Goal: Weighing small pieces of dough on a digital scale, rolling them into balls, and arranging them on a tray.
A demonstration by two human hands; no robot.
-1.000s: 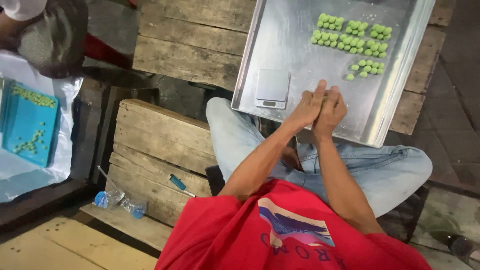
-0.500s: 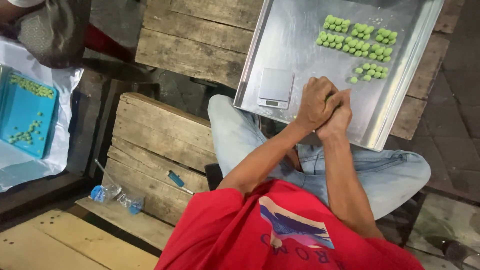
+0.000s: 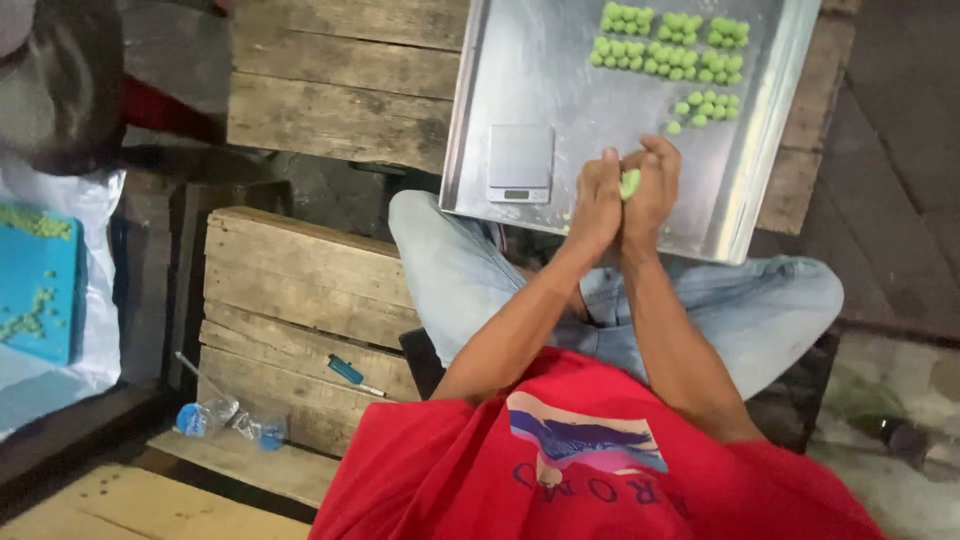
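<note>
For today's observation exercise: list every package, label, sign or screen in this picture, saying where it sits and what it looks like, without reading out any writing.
Small digital scale: on the metal tray, left of the left hand; square, silver-grey, with a narrow dark display strip on its near edge.
Crumpled plastic bottle: lying on the wooden pallet, lower left; clear with blue ends.
Shirt print: on the red shirt; a blue, white and pink patch above dark lettering.
No signs visible.

A makeshift food-making spot: wooden pallets [image 3: 300, 290] for seating, a steel tray [image 3: 540, 90] with a small scale [image 3: 521, 162].
</note>
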